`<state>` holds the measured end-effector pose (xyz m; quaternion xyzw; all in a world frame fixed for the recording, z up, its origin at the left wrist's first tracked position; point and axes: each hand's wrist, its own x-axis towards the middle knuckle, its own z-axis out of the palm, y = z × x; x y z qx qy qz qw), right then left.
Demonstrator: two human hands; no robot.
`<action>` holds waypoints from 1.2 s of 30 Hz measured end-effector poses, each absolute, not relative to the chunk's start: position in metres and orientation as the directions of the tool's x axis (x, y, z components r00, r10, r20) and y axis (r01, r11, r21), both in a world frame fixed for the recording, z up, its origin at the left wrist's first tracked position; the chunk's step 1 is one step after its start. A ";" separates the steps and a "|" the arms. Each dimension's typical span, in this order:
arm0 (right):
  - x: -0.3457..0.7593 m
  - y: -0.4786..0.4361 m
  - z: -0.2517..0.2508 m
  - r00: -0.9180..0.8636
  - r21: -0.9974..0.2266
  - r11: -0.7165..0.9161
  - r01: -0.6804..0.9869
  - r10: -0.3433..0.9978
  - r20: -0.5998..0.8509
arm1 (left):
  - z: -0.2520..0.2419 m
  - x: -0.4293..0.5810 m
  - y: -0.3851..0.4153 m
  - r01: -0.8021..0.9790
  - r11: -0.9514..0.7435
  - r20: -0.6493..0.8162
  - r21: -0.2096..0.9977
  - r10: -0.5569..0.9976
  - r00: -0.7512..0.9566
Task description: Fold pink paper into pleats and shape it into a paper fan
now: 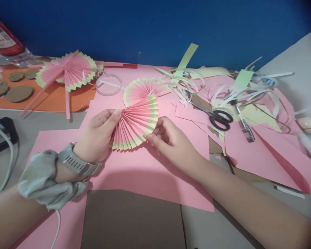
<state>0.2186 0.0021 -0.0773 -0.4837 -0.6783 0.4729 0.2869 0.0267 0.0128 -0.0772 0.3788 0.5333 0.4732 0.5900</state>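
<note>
A pleated pink paper fan (135, 125) with a yellow-green edge is held just above a pink sheet (145, 173). My left hand (97, 136) pinches its folded point between thumb and fingers; the wrist carries a watch and a grey scrunchie. My right hand (168, 138) grips the fan's outer edge with its fingertips. A second, similar fan (141, 90) lies flat just behind the one I hold.
A finished fan with pink strip handles (67, 71) rests on orange paper at back left, beside cardboard discs (18, 93). A tape ring (109, 84), scissors (219, 119), a pen (245, 126) and paper strips (186, 83) litter the back. A bottle (7, 45) stands far left.
</note>
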 end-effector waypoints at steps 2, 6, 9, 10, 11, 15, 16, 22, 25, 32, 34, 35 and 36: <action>0.219 -0.001 -0.079 -0.330 -0.890 0.192 0.413 0.943 0.050 | -0.078 0.026 0.013 -0.151 0.265 -0.274 0.952 0.961 -0.040; 0.217 -0.004 -0.076 -0.468 -0.660 0.480 0.578 0.858 0.214 | -0.078 0.026 0.013 -0.136 0.255 -0.265 0.957 0.962 -0.061; 0.216 -0.004 -0.075 -0.500 -0.604 0.495 0.625 0.848 0.177 | -0.077 0.027 0.013 -0.134 0.271 -0.280 0.953 0.958 -0.055; 0.216 -0.003 -0.075 -0.488 -0.617 0.477 0.625 0.857 0.168 | -0.076 0.027 0.013 -0.140 0.279 -0.289 0.950 0.956 -0.051; 0.216 -0.003 -0.075 -0.476 -0.634 0.462 0.621 0.864 0.163 | -0.076 0.028 0.013 -0.147 0.285 -0.295 0.947 0.954 -0.048; 0.216 -0.003 -0.074 -0.448 -0.683 0.416 0.600 0.882 0.144 | -0.073 0.030 0.012 -0.194 0.281 -0.294 0.940 0.955 -0.041; 0.216 -0.004 -0.074 -0.445 -0.689 0.410 0.598 0.884 0.140 | -0.072 0.030 0.012 -0.206 0.288 -0.300 0.935 0.953 -0.029; 0.215 -0.004 -0.073 -0.436 -0.688 0.416 0.595 0.886 0.159 | -0.072 0.030 0.012 -0.224 0.306 -0.319 0.925 0.947 -0.024; 0.216 -0.003 -0.073 -0.447 -0.670 0.432 0.604 0.880 0.164 | -0.073 0.029 0.013 -0.241 0.323 -0.338 0.915 0.941 -0.019; 0.215 -0.001 -0.074 -0.494 -0.627 0.483 0.612 0.852 0.173 | -0.070 0.032 0.011 -0.271 0.336 -0.351 0.902 0.936 -0.009; 0.215 -0.001 -0.074 -0.495 -0.631 0.483 0.606 0.851 0.176 | -0.069 0.033 0.011 -0.287 0.331 -0.347 0.899 0.938 -0.007; 0.216 -0.001 -0.074 -0.492 -0.636 0.481 0.604 0.852 0.177 | -0.069 0.033 0.011 -0.292 0.328 -0.345 0.898 0.939 -0.005; 0.216 -0.001 -0.074 -0.488 -0.641 0.477 0.601 0.855 0.179 | -0.069 0.033 0.011 -0.292 0.330 -0.346 0.898 0.938 -0.001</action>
